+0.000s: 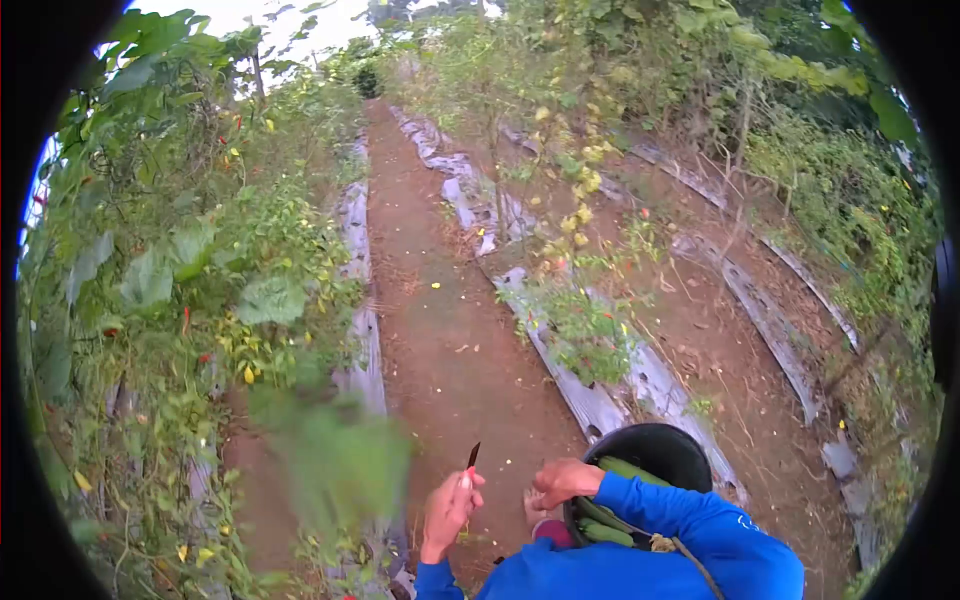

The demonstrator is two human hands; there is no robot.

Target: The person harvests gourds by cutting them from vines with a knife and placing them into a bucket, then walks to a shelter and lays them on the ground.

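Note:
My left hand (pixel 450 510) is closed round a small knife (pixel 473 456), its dark blade pointing up. To its right, my right hand (pixel 565 480) has its fingers curled together at the left side of a black bucket (pixel 690 447); anything inside them is hidden. Long green vegetables (pixel 605 532) lie in the bucket, partly covered by my blue right sleeve (pixel 660 503). The two hands are apart.
A brown dirt path (pixel 425 330) runs ahead between beds edged with grey plastic sheeting (pixel 585 400). Dense plants with red and yellow fruits stand at left. A blurred green leaf (pixel 345 460) hangs close by. More plants grow at right.

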